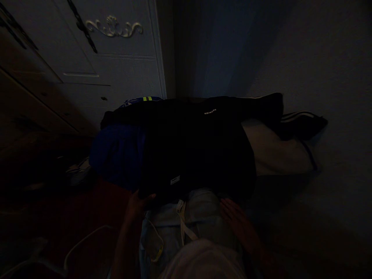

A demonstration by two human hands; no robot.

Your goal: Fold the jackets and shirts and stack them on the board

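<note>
A black T-shirt (197, 147) with small white lettering on the chest lies spread out in front of me, its hem towards my lap. At its lower left corner is my left hand (139, 205), the thumb over the cloth and the fingers partly hidden at the edge; it seems closed on the hem. My right hand (234, 217) rests by the lower right of the hem, fingers stretched out and close together, with nothing seen in it. The picture is very dark, so the shirt's folds hardly show.
Blue cloth (117, 155) lies left of the shirt, and a pale cloth or cushion (279, 149) shows on the right beside a dark striped sleeve (305, 122). Behind stands a white cabinet (124, 69) with carved trim. A white cord (84, 242) runs along the lower left.
</note>
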